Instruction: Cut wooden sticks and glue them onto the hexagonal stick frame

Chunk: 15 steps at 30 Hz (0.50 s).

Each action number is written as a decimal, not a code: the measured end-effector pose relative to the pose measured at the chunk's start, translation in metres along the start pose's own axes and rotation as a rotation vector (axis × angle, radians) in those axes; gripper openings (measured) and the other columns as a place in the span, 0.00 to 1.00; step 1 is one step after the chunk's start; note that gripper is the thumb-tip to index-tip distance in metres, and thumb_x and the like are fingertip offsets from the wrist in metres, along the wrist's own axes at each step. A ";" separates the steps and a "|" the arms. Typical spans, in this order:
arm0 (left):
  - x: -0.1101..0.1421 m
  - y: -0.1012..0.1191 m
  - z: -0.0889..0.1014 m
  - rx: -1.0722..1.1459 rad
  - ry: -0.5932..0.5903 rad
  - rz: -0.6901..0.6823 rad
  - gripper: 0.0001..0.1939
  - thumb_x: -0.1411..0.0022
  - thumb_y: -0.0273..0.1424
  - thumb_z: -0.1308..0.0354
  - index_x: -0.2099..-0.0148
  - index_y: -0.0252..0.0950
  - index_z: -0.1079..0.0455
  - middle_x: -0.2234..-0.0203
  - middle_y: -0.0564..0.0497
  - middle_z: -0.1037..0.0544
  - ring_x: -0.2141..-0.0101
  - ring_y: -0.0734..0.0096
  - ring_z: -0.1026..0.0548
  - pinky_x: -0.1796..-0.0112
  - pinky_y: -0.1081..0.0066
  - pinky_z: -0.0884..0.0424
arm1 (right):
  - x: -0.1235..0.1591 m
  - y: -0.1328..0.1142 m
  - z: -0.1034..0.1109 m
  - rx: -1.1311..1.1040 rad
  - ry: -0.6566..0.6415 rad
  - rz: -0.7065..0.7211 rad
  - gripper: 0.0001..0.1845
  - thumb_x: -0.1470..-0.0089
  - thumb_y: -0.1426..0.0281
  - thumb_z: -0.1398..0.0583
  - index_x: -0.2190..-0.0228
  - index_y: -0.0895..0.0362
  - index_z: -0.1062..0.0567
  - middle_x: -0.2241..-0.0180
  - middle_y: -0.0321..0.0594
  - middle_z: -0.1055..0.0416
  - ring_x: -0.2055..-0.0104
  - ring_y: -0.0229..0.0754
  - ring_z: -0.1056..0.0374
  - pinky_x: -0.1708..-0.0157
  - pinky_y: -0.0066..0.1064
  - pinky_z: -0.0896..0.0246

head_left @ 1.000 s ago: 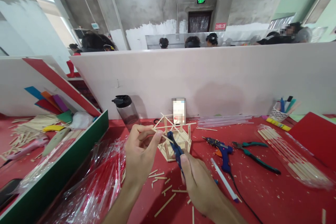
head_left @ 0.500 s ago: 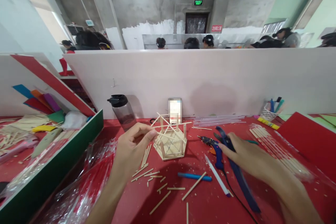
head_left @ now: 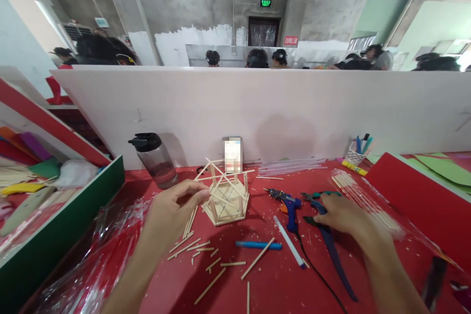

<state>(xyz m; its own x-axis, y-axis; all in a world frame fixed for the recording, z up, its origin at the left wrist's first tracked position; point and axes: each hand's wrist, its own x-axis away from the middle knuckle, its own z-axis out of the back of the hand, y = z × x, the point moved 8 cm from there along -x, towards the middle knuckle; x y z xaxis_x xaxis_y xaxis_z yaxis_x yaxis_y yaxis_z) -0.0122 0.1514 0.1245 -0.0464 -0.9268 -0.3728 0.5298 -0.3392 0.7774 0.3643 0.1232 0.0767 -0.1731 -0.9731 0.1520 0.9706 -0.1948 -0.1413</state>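
A small hexagonal model of thin wooden sticks (head_left: 228,203) stands on the red table, with upright posts and crossed sticks on top. My left hand (head_left: 180,206) is beside its left side, thumb and fingertips pinched on a thin wooden stick at the top; whether that stick is fixed to the model is unclear. My right hand (head_left: 340,213) is closed around the handles of green-and-blue pliers (head_left: 311,196), partly hidden by my fingers. Under that hand lies a long blue-handled cutter (head_left: 336,260). A blue glue gun (head_left: 290,206) rests to its left.
Cut stick pieces (head_left: 209,285), a blue pen (head_left: 258,245) and a white pen (head_left: 289,241) lie in front. Behind are a water bottle (head_left: 154,159), a phone (head_left: 232,154) and clear glue sticks (head_left: 292,167). Bundled sticks (head_left: 364,201) lie right; a green-sided box (head_left: 66,225) stands left.
The blue-handled cutter, raised in my right hand before, now lies lower on the table. My right hand has shifted onto the green-and-blue pliers. My left hand keeps its pinch; the view has turned right.
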 end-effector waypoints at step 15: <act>0.011 0.017 0.010 0.154 0.217 -0.099 0.06 0.39 0.35 0.37 0.67 0.40 0.23 0.74 0.55 0.19 0.72 0.71 0.22 0.68 0.75 0.26 | 0.045 -0.226 0.045 -0.516 0.224 0.769 0.13 0.33 0.67 0.45 0.61 0.51 0.19 0.61 0.38 0.20 0.59 0.41 0.28 0.57 0.34 0.37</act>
<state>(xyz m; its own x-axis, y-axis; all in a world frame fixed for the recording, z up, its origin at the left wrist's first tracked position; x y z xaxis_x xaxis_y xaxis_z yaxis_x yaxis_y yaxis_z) -0.0117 0.1337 0.1385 0.0994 -0.8371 -0.5380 0.3963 -0.4626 0.7930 0.1448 0.1289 0.1592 0.4019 -0.8479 -0.3457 0.6480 0.5301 -0.5469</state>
